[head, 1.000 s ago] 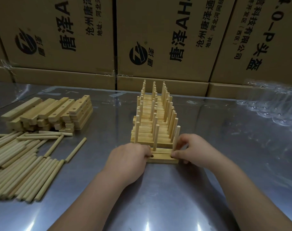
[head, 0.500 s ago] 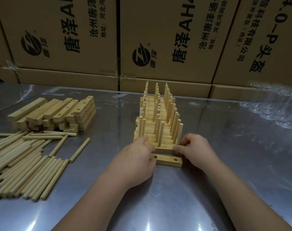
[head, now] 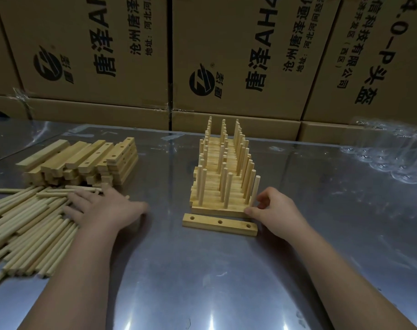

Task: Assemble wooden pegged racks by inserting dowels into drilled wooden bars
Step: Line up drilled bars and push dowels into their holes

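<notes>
A bare wooden bar [head: 219,224] with three empty holes lies flat on the metal table, just in front of a row of several finished pegged racks [head: 223,184]. My right hand [head: 277,210] rests at the right end of the nearest rack, thumb against its front corner and fingers loosely bent near the right dowel. My left hand [head: 102,208] lies palm down with fingers spread over the heap of loose dowels [head: 29,225] at the left. Whether it holds a dowel is hidden under the palm.
A stack of drilled bars [head: 83,163] sits behind the dowels at the left. Cardboard boxes [head: 226,55] wall off the back of the steel table [head: 214,282]. Crumpled clear plastic [head: 393,153] lies at the right rear.
My left hand left the racks and swung left onto the dowel heap. The right hand stayed at the rack's right end. The empty bar now lies uncovered in front.
</notes>
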